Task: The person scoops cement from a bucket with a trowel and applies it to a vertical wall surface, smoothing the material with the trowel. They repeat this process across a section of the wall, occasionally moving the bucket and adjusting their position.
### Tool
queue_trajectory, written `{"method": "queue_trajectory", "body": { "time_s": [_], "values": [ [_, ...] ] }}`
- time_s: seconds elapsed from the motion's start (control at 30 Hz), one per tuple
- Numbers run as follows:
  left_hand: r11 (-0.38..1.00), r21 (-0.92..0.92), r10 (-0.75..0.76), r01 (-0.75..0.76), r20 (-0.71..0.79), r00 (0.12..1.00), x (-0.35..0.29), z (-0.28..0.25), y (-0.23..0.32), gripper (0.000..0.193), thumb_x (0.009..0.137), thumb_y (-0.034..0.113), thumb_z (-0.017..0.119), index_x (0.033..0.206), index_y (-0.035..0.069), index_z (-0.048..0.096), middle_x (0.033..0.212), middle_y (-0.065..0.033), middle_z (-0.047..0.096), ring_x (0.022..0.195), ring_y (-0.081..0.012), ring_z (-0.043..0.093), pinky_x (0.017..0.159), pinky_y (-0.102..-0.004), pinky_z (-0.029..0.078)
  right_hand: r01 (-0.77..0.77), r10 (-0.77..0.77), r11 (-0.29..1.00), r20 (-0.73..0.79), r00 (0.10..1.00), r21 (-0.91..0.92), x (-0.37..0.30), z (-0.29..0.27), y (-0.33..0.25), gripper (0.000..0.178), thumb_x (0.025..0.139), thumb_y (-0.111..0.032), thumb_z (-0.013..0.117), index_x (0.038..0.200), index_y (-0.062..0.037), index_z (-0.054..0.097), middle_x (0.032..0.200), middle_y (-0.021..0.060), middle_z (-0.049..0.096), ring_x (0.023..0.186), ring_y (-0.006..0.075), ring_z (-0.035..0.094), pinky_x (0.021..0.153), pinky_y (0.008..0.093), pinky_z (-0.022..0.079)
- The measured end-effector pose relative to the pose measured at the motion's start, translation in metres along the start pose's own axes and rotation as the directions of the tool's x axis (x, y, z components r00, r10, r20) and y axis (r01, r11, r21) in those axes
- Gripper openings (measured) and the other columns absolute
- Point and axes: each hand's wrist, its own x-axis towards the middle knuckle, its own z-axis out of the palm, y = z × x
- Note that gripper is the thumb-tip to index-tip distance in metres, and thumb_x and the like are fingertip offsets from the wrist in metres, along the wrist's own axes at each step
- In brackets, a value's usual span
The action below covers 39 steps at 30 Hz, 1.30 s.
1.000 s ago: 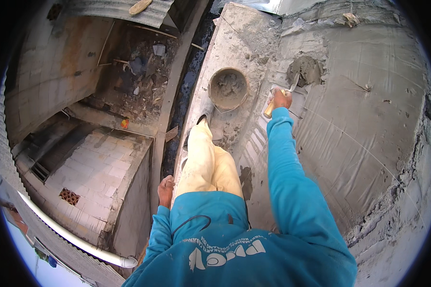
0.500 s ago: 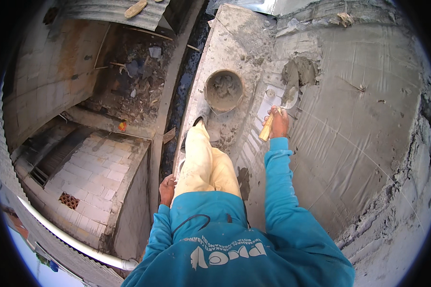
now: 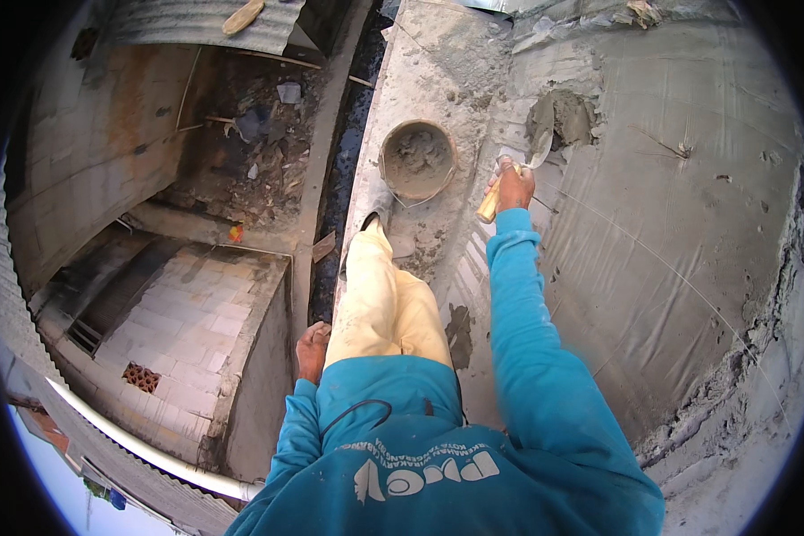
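Observation:
My right hand grips the yellowish wooden handle of a trowel. The trowel's metal blade points away from me and meets a dark lump of wet mortar on the grey wall surface. Left of that hand stands a round bucket with mortar inside. Beside my left thigh hangs my left hand, its fingers curled in and nothing visible in them.
A thin string line runs across the smooth grey plastered surface on the right. The bucket stands on a rough concrete ledge. Left of the ledge runs a dark, narrow channel, beyond which lie a lower rubble-strewn yard and block walls.
My right hand has moved slightly away from me with the trowel, and its blade now lies closer to the mortar lump. My left hand stays by my thigh.

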Motion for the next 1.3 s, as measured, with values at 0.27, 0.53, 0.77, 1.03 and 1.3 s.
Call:
{"method": "queue_trajectory", "body": {
  "time_s": [0.27, 0.53, 0.77, 1.03, 1.3],
  "values": [
    [0.981, 0.193, 0.018, -0.018, 0.0, 1.0, -0.003, 0.003, 0.009, 0.033, 0.095, 0.02, 0.055, 0.116, -0.003, 0.064, 0.103, -0.0099, 0.07, 0.093, -0.0151, 0.066, 0.083, -0.0291, 0.051, 0.061, -0.066, 0.995, 0.051, 0.997, 0.08, -0.007, -0.009, 0.002, 0.02, 0.094, -0.017, 0.056, 0.107, -0.0028, 0.048, 0.084, 0.0091, 0.055, 0.059, 0.0182, 0.056, 0.044, 0.0333, 0.049],
    [0.997, 0.073, 0.011, -0.01, -0.021, 1.0, 0.004, 0.001, -0.002, 0.034, 0.095, 0.02, 0.054, 0.119, -0.002, 0.063, 0.105, -0.0098, 0.07, 0.094, -0.0188, 0.067, 0.082, -0.0306, 0.052, 0.029, -0.03, 0.999, 0.025, 0.999, 0.038, -0.031, -0.051, -0.017, 0.019, 0.096, -0.019, 0.056, 0.104, -0.0034, 0.05, 0.084, 0.0081, 0.055, 0.057, 0.0162, 0.054, 0.044, 0.0316, 0.048],
    [0.992, 0.127, -0.007, 0.008, -0.008, 1.0, 0.005, 0.006, -0.003, 0.036, 0.094, 0.021, 0.055, 0.123, 0.002, 0.063, 0.107, -0.0083, 0.068, 0.094, -0.017, 0.064, 0.078, -0.0291, 0.051, 0.125, -0.126, 0.992, -0.08, 0.989, -0.019, -0.087, -0.046, 0.002, 0.021, 0.094, -0.014, 0.055, 0.109, -0.0019, 0.046, 0.084, 0.0099, 0.056, 0.053, 0.0162, 0.055, 0.042, 0.0298, 0.048],
    [0.98, 0.199, -0.025, 0.025, 0.0, 1.0, 0.012, -0.002, -0.016, 0.035, 0.093, 0.023, 0.056, 0.12, 0.002, 0.065, 0.109, -0.0101, 0.069, 0.099, -0.0184, 0.064, 0.084, -0.0293, 0.05, 0.117, -0.156, 0.932, -0.089, 0.984, -0.342, -0.011, 0.018, 0.043, 0.039, 0.09, -0.016, 0.058, 0.121, 0.0021, 0.044, 0.105, 0.0221, 0.06, 0.061, 0.0245, 0.066, 0.049, 0.0326, 0.057],
    [0.993, -0.006, -0.119, 0.119, 0.018, 0.993, 0.014, -0.012, -0.043, 0.03, 0.096, 0.015, 0.056, 0.119, -0.004, 0.063, 0.107, -0.012, 0.069, 0.102, -0.0153, 0.063, 0.088, -0.0278, 0.05, 0.017, -0.085, 0.938, -0.185, 0.979, -0.345, 0.063, 0.048, 0.056, 0.06, 0.086, -0.015, 0.062, 0.136, 0.0043, 0.036, 0.109, 0.0219, 0.058, 0.065, 0.0268, 0.065, 0.05, 0.0351, 0.06]
  ]
}}
